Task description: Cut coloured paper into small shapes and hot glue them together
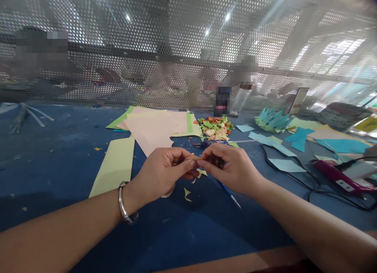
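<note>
Well inside the table's (171, 237) near edge (235, 264), left hand (157, 171) and right hand (234, 167) pinch fingers (183, 169) together, contents unclear.

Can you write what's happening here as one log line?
left hand: pinched | right hand: pinched, meeting left | held piece: too small to tell | beyond: colourful scrap pile | surface: blue table

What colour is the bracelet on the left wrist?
The bracelet is shiny silver. It shows in the head view.
</note>
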The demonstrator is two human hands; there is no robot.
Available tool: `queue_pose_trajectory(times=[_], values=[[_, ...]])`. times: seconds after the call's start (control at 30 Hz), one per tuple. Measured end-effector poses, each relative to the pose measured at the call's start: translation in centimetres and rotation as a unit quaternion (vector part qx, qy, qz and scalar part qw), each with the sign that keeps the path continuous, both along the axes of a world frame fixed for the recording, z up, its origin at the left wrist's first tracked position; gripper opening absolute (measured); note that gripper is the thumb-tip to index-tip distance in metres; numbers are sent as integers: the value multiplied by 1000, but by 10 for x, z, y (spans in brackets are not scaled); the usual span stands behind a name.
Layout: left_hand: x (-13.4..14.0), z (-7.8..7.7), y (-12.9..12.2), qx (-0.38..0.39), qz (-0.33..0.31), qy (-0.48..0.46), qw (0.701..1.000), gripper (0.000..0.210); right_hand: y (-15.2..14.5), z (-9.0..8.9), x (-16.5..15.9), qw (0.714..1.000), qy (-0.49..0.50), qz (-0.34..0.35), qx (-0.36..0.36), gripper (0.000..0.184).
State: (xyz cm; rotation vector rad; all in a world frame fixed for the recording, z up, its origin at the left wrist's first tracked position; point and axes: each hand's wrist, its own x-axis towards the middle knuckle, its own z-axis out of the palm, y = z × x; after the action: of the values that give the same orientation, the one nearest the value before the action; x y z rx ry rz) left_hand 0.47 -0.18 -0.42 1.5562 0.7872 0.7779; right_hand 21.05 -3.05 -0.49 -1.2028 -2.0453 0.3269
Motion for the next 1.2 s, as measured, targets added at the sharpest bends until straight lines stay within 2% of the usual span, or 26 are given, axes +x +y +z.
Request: queue_pose_trajectory(times=[0.2, 0.37, 0.67, 0.97, 1.2], values=[[1, 4, -1, 14, 0, -4, 1000, 24, 0, 1, 1, 999, 30, 16, -19, 18], [-2, 0, -1, 17, -12, 6, 1000, 23, -1, 1, 1, 999, 31, 16, -29, 20], [-10, -3, 3, 121, 13, 114, 986, 22, 0, -2, 1, 998, 39, 21, -50, 26], [-7, 4, 3, 11, -30, 54, 998, 19, 1, -1, 1, 992, 67, 40, -103, 28], [-6, 2, 5, 15, -49, 45, 998, 20, 0, -1, 1, 992, 49, 46, -103, 24]])
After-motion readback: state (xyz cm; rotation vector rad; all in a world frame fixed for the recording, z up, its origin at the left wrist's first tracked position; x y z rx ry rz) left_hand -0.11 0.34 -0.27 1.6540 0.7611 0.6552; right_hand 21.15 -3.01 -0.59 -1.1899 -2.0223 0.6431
